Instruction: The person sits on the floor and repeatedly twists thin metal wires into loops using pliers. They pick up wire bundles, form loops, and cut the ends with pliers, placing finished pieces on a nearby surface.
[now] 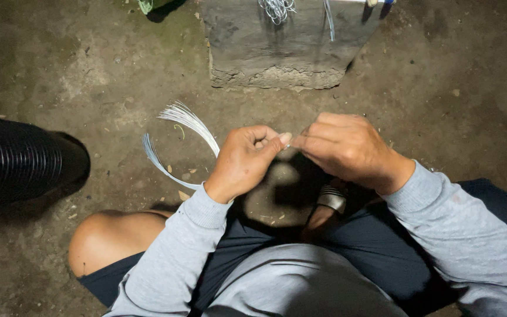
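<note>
My left hand (243, 161) is closed around a bundle of thin white wires (190, 122), which curve out to the left in a loop over the dirt floor. My right hand (347, 148) meets it fingertip to fingertip, pinching the wire ends between thumb and forefinger. Both arms wear grey sleeves. I sit low, with a bare knee (112, 238) at the lower left and a sandalled foot (327, 205) beneath the hands.
A rough concrete block (277, 53) stands ahead, with a tangle of wire (277, 9) on top. A black ribbed pipe (19, 161) lies at the left. The ground is packed dirt with small debris.
</note>
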